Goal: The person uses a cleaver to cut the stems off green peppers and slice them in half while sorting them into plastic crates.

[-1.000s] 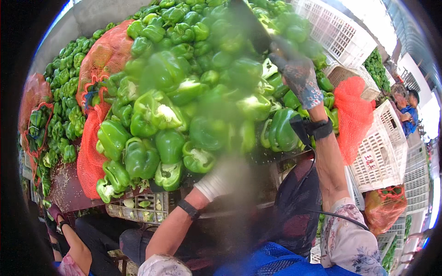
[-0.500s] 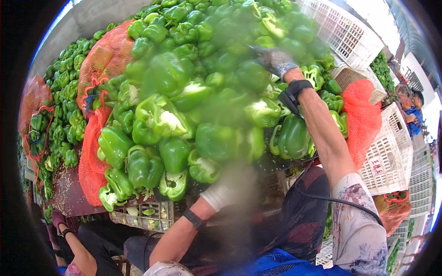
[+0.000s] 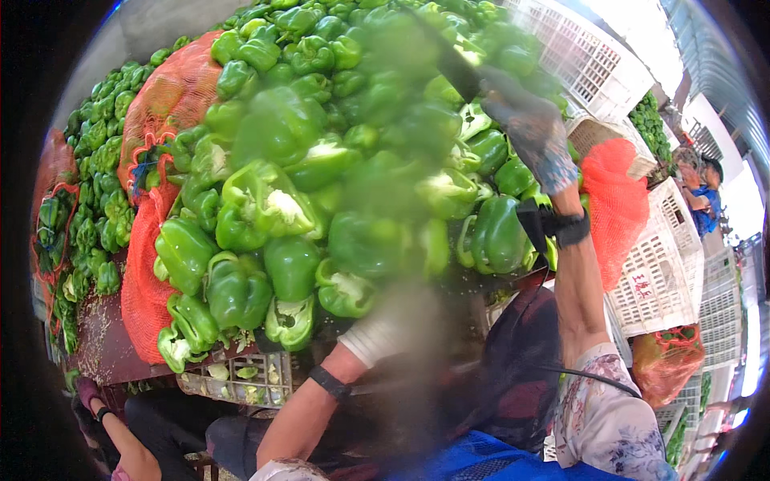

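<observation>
A large heap of green bell peppers (image 3: 290,264) fills the table before me, some of them cut open and showing pale insides. My right hand (image 3: 525,120), in a dirty grey glove, is closed around a knife (image 3: 449,64). Its dark, blurred blade points up and left over the far right part of the heap. At the heap's near edge is my left hand (image 3: 381,333) in a white glove, close to a halved pepper (image 3: 345,289). A smear in the picture hides its fingers and anything in them.
Orange-red mesh sacks (image 3: 148,276) border the heap on the left, and another red mesh sack (image 3: 613,204) lies at right. White plastic crates (image 3: 662,256) stand along the right. Below the table edge sits a crate with scraps (image 3: 237,377). A co-worker's gloved hand (image 3: 88,391) shows at lower left.
My right hand has moved right and its wrist has turned, so the knife blade now shows over the peppers. My left hand stays at the near edge. The whole view has shifted slightly.
</observation>
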The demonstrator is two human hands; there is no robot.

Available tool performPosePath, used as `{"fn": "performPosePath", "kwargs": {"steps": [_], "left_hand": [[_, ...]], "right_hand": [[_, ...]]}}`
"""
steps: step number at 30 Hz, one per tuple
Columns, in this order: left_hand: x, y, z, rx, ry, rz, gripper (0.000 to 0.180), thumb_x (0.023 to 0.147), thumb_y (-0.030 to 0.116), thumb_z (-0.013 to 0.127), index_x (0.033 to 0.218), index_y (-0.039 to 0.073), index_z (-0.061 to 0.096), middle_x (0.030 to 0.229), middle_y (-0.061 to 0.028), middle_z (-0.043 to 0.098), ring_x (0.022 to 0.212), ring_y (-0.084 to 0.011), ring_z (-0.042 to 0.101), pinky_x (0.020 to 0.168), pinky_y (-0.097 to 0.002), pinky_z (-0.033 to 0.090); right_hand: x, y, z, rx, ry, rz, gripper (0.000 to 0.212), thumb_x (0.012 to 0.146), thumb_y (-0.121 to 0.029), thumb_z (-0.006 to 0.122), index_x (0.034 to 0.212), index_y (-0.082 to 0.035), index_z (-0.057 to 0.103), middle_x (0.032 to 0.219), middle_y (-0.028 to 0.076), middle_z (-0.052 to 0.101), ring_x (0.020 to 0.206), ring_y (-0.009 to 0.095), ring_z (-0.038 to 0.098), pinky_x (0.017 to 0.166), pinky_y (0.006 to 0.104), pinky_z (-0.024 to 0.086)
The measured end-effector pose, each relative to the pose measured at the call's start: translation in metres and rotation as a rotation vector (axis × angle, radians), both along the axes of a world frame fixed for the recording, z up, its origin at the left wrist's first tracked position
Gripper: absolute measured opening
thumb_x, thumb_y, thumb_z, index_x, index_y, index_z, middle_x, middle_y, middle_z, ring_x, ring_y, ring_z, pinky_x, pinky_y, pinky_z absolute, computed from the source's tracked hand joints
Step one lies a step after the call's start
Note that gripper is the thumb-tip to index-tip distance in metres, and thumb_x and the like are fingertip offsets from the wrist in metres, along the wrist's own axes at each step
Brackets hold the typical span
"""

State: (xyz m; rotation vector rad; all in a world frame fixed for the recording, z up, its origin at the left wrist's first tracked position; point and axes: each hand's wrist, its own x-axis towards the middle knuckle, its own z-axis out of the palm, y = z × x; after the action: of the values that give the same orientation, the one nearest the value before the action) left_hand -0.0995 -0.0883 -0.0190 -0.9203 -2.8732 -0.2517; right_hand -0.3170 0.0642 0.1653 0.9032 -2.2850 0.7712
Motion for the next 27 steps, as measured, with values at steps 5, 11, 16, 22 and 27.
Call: {"fn": "performPosePath", "kwargs": {"steps": [5, 11, 16, 22, 27], "left_hand": [[0.004, 0.002, 0.006, 0.064, -0.030, 0.045, 0.048, 0.067, 0.024, 0.070, 0.111, 0.007, 0.058, 0.109, -0.0108, 0.056, 0.114, -0.0348, 0.050, 0.084, -0.0467, 0.049], [0.001, 0.005, 0.026, 0.088, -0.082, 0.067, 0.049, 0.069, 0.023, 0.070, 0.114, 0.006, 0.059, 0.110, -0.0105, 0.056, 0.112, -0.0346, 0.050, 0.086, -0.0461, 0.047], [0.004, 0.004, 0.018, 0.130, -0.001, 0.064, 0.046, 0.070, 0.020, 0.070, 0.112, 0.006, 0.059, 0.109, -0.0104, 0.057, 0.110, -0.0349, 0.050, 0.084, -0.0472, 0.047], [0.001, 0.004, 0.007, 0.150, 0.089, 0.031, 0.044, 0.071, 0.019, 0.070, 0.112, 0.006, 0.061, 0.112, -0.0102, 0.058, 0.113, -0.0363, 0.051, 0.087, -0.0485, 0.048], [-0.001, 0.003, 0.002, 0.088, 0.006, 0.045, 0.045, 0.071, 0.020, 0.071, 0.113, 0.006, 0.062, 0.115, -0.0111, 0.058, 0.117, -0.0382, 0.050, 0.088, -0.0496, 0.048]], "right_hand": [[0.070, -0.002, 0.007, -0.228, -0.317, 0.027, 0.032, 0.098, -0.023, 0.057, 0.130, -0.022, 0.063, 0.098, 0.009, 0.073, 0.053, 0.014, 0.063, 0.048, 0.0268, 0.058], [0.021, -0.012, -0.047, 0.389, 0.210, 0.233, 0.032, 0.096, -0.022, 0.057, 0.127, -0.020, 0.065, 0.093, 0.011, 0.070, 0.074, 0.016, 0.067, 0.063, 0.0302, 0.056], [0.053, 0.009, -0.005, 0.008, -0.062, -0.031, 0.032, 0.093, -0.021, 0.060, 0.124, -0.019, 0.065, 0.099, 0.015, 0.071, 0.084, 0.029, 0.071, 0.073, 0.0380, 0.055], [-0.037, 0.066, -0.006, -0.083, 0.135, -0.305, 0.035, 0.093, -0.033, 0.060, 0.126, -0.023, 0.064, 0.086, 0.011, 0.070, 0.074, 0.029, 0.067, 0.069, 0.0396, 0.053], [-0.057, 0.093, -0.015, -0.194, 0.066, -0.511, 0.040, 0.093, -0.038, 0.056, 0.130, -0.025, 0.062, 0.085, 0.016, 0.071, 0.077, 0.031, 0.068, 0.071, 0.0429, 0.052]]}}
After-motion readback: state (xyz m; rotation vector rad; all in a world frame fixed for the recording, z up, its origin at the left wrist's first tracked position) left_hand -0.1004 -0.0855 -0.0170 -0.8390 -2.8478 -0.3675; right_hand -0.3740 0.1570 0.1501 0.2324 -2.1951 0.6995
